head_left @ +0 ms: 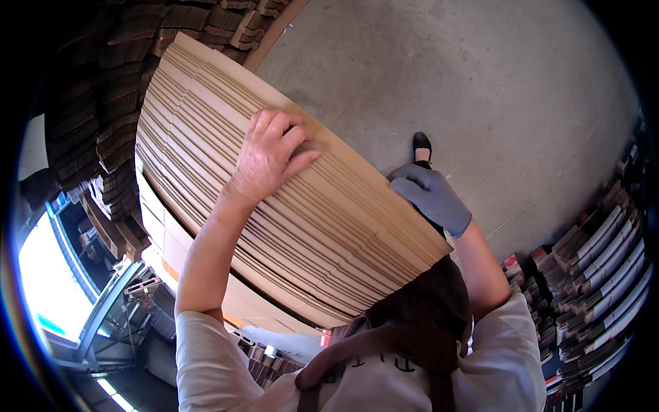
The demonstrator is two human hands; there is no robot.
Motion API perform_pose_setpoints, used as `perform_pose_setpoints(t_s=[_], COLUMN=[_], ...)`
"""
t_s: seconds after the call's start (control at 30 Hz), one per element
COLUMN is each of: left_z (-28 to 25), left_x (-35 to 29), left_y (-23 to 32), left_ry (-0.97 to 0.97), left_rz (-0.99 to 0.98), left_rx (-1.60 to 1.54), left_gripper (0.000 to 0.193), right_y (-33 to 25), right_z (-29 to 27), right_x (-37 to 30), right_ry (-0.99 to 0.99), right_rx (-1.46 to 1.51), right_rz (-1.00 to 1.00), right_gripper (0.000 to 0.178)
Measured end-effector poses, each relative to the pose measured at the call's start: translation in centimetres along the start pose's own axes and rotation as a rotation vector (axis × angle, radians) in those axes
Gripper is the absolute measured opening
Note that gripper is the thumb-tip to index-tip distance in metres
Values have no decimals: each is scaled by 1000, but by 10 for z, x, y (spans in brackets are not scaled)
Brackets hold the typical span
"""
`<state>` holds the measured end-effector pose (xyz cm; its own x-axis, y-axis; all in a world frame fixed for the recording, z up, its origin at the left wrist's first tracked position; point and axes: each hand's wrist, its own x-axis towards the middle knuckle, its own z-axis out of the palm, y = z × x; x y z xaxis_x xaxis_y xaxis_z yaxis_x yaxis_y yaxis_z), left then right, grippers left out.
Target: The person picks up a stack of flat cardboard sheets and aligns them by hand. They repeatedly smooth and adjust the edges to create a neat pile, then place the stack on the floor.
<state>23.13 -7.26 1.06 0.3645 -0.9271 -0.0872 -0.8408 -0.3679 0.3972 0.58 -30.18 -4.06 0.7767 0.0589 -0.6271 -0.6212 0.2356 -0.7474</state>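
Note:
A long, thick stack of flattened brown cardboard boxes (322, 226) slants across the middle, its many layered edges facing up. My bare left hand (271, 151) rests on those edges near the outer side, fingers bent and thumb apart from them, gripping some of the sheets. My right hand (436, 196), in a grey glove, is at the stack's right outer side, its curled fingers against the edge of the outermost sheet. Part of that hand's grip is hidden behind the cardboard. A dark brown apron (419, 295) touches the stack's near end.
Piles of folded cardboard (123, 89) rise at the far left, and more bundled stacks (597, 268) stand at the right. A foot in a black shoe (421, 142) is on the grey concrete floor (439, 69). At lower left are a bright opening (51, 275) and metal framing.

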Motion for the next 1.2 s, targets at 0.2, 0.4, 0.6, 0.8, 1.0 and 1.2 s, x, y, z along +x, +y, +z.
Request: perform_pose_setpoints(t_s=[0.2, 0.4, 0.6, 0.8, 1.0, 1.2], left_z=[-4, -12, -19, -21, -24, -27], left_x=[7, 26, 36, 38, 38, 36], left_y=[2, 6, 10, 9, 7, 3], left_ry=[-6, -74, -159, -181, -207, -249], left_rz=[52, 88, 90, 90, 83, 86], left_rx=[39, 51, 69, 59, -3, -15], left_gripper=[30, 31, 32, 29, 22, 16], right_y=[-18, -6, -21, -19, -7, -5], right_z=[10, 10, 12, 10, 9, 12], right_x=[14, 17, 29, 36, 45, 47], right_ry=[-114, -95, -148, -233, -279, -287], right_rx=[-197, -196, -305, -186, -148, -128], right_rz=[19, -93, -88, -65, -91, -80], right_gripper=[33, 36, 37, 40, 38, 40])
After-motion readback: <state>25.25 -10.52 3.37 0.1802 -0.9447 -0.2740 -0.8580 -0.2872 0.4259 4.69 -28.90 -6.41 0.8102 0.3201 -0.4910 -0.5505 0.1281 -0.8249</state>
